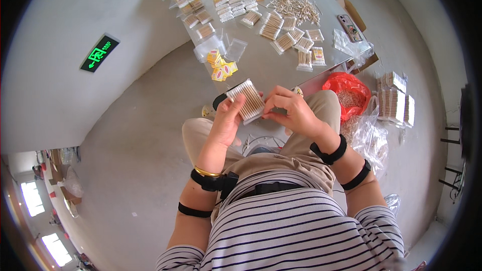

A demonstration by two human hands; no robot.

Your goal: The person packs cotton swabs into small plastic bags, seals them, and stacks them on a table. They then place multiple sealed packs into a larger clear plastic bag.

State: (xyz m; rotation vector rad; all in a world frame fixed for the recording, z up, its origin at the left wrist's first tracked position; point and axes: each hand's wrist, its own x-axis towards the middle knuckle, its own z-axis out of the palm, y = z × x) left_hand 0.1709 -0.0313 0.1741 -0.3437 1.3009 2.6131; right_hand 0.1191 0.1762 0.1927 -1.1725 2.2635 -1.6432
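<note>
Over my lap, in front of the table's near edge, I hold a flat clear pack of cotton swabs (pixel 251 104). My left hand (pixel 227 120) is closed round its left side, with the thumb lying across the front. At its lower right corner the fingers of my right hand (pixel 290 111) are pinched together on the bag's edge. The swabs lie side by side in a row inside. Yellow and white printed cards (pixel 221 65) lie in a small heap on the table beyond my left hand, beside flat clear bags (pixel 236 49).
On the grey table (pixel 266 73) are loose cotton swabs (pixel 293 7), several filled packs (pixel 286 42), stacked labelled packs (pixel 234 0) and a phone (pixel 350 28). Right of my knee stands a red bag (pixel 346 90) of swabs; stacked bundles (pixel 394 98) stand on the floor beyond.
</note>
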